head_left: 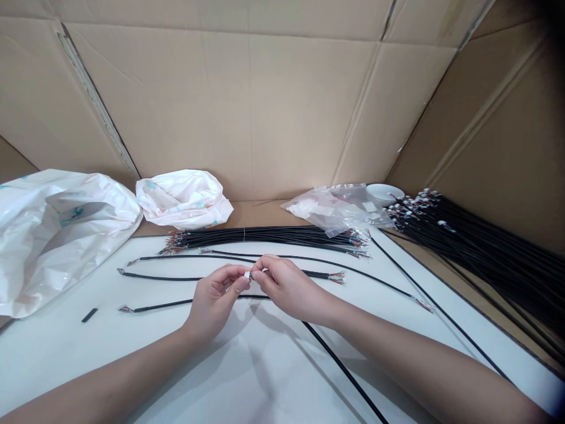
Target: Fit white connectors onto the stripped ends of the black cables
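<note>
Head cam view: both hands are together over the white tabletop (185, 371), the left hand (215, 300) and right hand (286, 288) meeting at the fingertips and pinching a tiny white connector (248, 274) between them. Too small to tell which wire it's on. Loose black cables (163, 305) with coloured wire ends lie right around and under the hands, and a tied black cable bundle (260, 237) sits just behind them. Off to the right there's a bigger cable heap (477, 241) near a clear plastic bag (335, 209) and a white bowl (384, 193). Two crumpled white plastic sacks (57, 229) sit left, beside a small black piece (89, 315), with cardboard walls (220, 106) behind everything.
</note>
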Demonstrator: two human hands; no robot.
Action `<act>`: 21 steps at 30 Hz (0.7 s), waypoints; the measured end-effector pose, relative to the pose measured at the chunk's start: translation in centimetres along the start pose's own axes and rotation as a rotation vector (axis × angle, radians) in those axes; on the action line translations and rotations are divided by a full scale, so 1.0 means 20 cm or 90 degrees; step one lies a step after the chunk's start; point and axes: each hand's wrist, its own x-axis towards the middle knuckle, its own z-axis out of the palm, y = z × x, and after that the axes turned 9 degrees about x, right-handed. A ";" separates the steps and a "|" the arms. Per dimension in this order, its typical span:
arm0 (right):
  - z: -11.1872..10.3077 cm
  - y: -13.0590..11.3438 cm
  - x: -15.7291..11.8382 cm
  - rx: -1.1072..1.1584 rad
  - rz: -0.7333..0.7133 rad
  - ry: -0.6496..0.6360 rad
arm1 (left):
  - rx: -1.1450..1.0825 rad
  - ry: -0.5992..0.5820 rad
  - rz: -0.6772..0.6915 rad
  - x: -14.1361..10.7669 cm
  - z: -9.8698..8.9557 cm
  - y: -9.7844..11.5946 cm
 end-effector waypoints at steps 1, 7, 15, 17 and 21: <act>0.00 0.00 0.00 0.007 0.004 0.000 | 0.000 -0.001 0.000 0.00 0.00 0.00; -0.02 0.04 0.03 0.178 0.090 -0.062 | -0.003 -0.002 -0.003 0.01 0.00 -0.01; 0.00 0.09 0.09 0.472 0.138 -0.017 | -0.043 -0.019 -0.001 0.04 0.00 -0.03; 0.02 0.11 0.10 0.455 0.111 0.014 | -0.047 -0.023 -0.020 0.05 0.00 -0.04; 0.05 0.16 0.09 0.350 0.015 0.066 | -0.076 -0.044 -0.095 0.07 -0.01 -0.04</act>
